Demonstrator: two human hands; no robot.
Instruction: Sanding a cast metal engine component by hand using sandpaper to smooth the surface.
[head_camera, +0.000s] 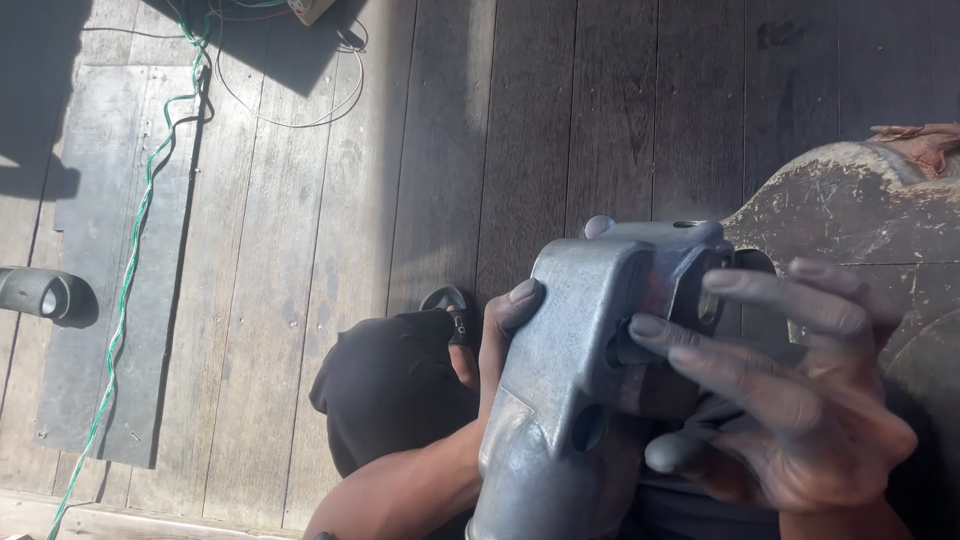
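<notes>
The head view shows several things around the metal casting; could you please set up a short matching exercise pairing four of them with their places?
Things:
1. grey metal casting
2. green cable
3. black tube
4. worn wooden block

Places:
a. at the left edge of the plank floor
b. at the right, behind the right hand
c. held between both hands, with the left hand on its left side
d. snaking down the left side of the floor

Pairs: 1-c, 2-d, 3-a, 4-b

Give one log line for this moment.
left hand: grips metal casting | right hand: fingers on casting | below: wooden floor
</notes>
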